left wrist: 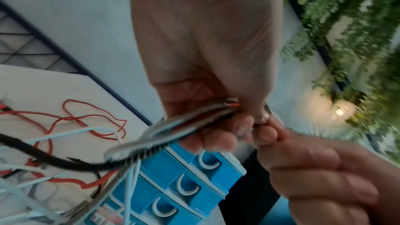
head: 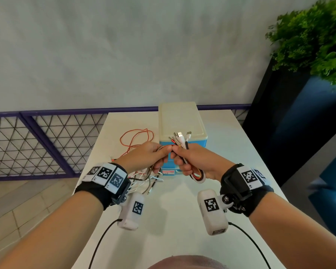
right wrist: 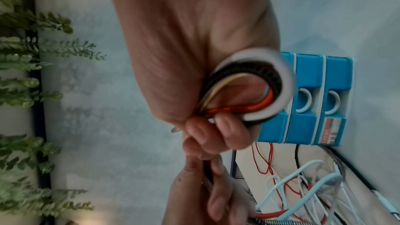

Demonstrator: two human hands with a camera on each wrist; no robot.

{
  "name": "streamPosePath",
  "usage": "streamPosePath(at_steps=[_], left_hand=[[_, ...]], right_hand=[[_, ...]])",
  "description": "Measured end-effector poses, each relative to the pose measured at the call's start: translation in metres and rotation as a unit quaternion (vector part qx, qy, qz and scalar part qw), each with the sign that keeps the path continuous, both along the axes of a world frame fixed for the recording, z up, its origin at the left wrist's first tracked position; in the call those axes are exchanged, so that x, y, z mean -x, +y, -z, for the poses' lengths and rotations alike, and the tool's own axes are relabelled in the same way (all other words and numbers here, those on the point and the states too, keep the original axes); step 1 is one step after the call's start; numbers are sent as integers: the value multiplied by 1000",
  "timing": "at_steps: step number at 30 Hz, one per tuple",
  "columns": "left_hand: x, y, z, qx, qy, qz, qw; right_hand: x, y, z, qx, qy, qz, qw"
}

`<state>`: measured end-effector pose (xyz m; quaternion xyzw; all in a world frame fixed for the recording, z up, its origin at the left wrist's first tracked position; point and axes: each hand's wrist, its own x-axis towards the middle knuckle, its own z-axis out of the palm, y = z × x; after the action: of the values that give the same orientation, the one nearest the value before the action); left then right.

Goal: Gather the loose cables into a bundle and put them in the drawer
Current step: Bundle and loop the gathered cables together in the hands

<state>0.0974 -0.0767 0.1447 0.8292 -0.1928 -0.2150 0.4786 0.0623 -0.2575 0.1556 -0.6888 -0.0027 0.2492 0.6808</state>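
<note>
Left hand (head: pixel 144 155) fingers curled, pinching cable strands; loose tails trail onto the white table (head: pixel 182 220). Right hand (head: pixel 194 162) fisted around the folded cable bundle (head: pixel 179 141), plugs poking above. Both hands touching, raised before the blue drawer unit (head: pixel 182 121), 3 drawers shut.

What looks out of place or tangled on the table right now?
The cables are only half gathered: the right hand grips a folded loop with plugs sticking up, the left hand holds the same strands, and the rest trail in a tangle on the table. A red cable sprawls beside the closed drawer unit.
</note>
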Motion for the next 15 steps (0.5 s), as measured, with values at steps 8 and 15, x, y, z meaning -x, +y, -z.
streamPosePath(at_steps=[8, 15], left_hand=[[4, 4, 1, 127, 212, -36, 968], [6, 8, 5, 154, 242, -22, 958]], right_hand=[[3, 4, 0, 50, -43, -52, 996], [0, -5, 3, 11, -16, -56, 998]])
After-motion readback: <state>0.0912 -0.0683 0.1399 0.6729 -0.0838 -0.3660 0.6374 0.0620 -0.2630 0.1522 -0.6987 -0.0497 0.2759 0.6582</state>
